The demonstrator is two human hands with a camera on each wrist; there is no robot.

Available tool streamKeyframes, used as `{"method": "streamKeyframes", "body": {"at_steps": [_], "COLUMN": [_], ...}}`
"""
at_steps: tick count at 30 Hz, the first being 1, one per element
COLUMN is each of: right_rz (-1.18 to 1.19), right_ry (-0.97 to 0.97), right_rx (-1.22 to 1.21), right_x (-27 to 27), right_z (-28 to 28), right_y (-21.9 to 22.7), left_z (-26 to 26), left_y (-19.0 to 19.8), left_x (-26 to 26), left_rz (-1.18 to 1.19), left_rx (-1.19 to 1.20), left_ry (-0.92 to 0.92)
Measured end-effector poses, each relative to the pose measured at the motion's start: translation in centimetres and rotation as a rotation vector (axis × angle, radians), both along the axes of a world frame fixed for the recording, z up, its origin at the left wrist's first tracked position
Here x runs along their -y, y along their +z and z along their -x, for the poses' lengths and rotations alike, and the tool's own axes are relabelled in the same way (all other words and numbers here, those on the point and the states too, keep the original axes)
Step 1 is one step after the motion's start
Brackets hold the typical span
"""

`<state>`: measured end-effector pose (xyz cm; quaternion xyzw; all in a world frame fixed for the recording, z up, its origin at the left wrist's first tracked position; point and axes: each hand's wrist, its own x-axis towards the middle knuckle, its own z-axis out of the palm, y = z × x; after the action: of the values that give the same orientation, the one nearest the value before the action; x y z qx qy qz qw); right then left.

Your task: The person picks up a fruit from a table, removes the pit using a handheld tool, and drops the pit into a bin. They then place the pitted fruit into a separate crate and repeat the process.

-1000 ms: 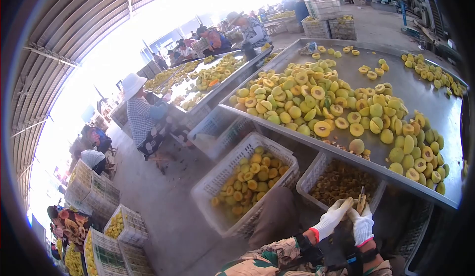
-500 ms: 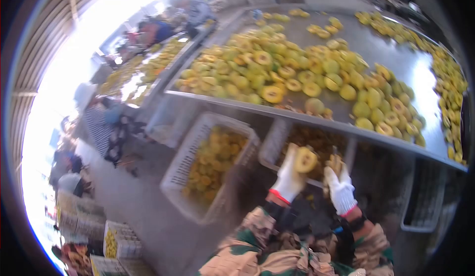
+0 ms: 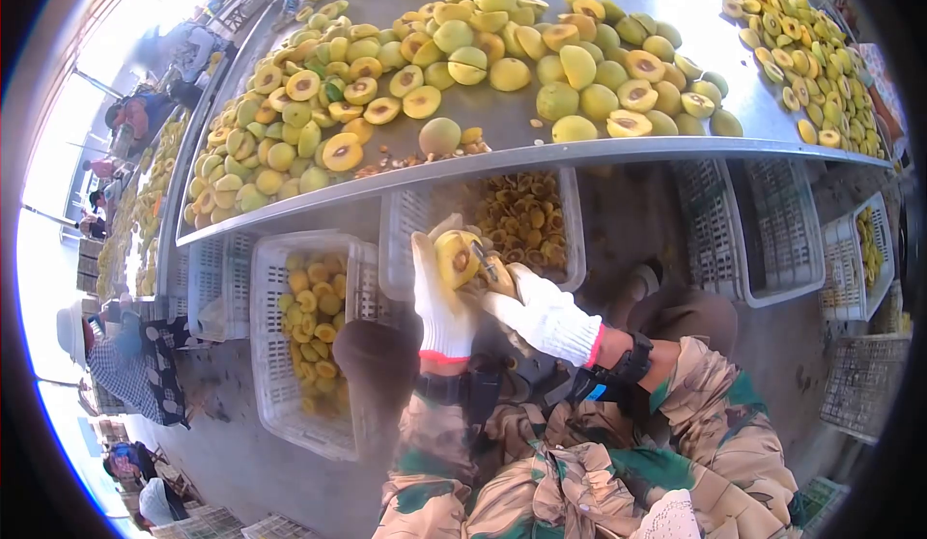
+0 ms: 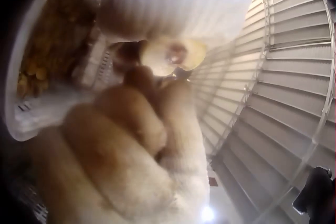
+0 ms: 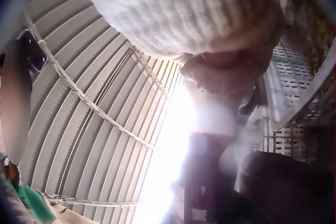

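Note:
In the head view, the white-gloved left hand [image 3: 441, 297] holds a yellow cut fruit [image 3: 454, 259], its cut face towards the other hand. The gloved right hand [image 3: 550, 315] grips a small tool [image 3: 498, 276], whose metal tip lies at the fruit's cut face. Both hands are close together in front of a crate of brown pieces. The left wrist view shows the pale cut fruit [image 4: 176, 56] above curled gloved fingers. Seen from the right wrist, the right hand [image 5: 220, 35] is curled, and its palm hides the tool.
A metal table [image 3: 618, 154] bearing many halved fruits stands beyond the hands. Below its edge are a crate [image 3: 576, 235] of brown pieces and, to the left, a crate [image 3: 266, 346] of fruit halves. Stacked crates stand right; a seated person [image 3: 135, 360] is at the left.
The head view has swung right and down. The hands, apart half a second ago, have come together, bringing the tool's tip to the fruit in the left hand.

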<state>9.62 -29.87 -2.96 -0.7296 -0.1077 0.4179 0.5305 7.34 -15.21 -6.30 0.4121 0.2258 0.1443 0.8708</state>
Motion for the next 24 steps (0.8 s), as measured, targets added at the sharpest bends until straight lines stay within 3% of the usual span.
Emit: {"method": "streamKeyframes", "body": {"at_steps": [8, 12, 15, 18, 21, 24], "right_rz": [0.159, 0.175, 0.154, 0.158, 0.166, 0.127], "right_ry": [0.009, 0.03, 0.018, 0.041, 0.069, -0.013], "right_rx": [0.241, 0.209, 0.19, 0.192, 0.216, 0.208], "right_x": [-1.0, -0.9, -1.1, -1.0, -0.5, -0.9], "right_z": [1.1, 1.2, 1.3, 1.3, 1.6, 1.7], "right_y": [-1.8, -1.0, -1.1, -1.4, -1.1, -1.1], "left_z": [-0.2, -0.4, -0.8, -0.5, -0.8, -0.8], "left_y": [-0.9, -0.8, -1.3, -0.6, 0.2, 0.2], "left_x": [0.6, -0.3, -0.1, 0.0, -1.2, 0.8], "left_rz": [-0.177, -0.18, -0.306, -0.253, -0.257, -0.419], "left_rx": [-0.069, -0.177, -0.271, -0.244, -0.334, -0.291], "left_ry": [0.055, -0.024, 0.02, -0.005, -0.141, 0.04]}}
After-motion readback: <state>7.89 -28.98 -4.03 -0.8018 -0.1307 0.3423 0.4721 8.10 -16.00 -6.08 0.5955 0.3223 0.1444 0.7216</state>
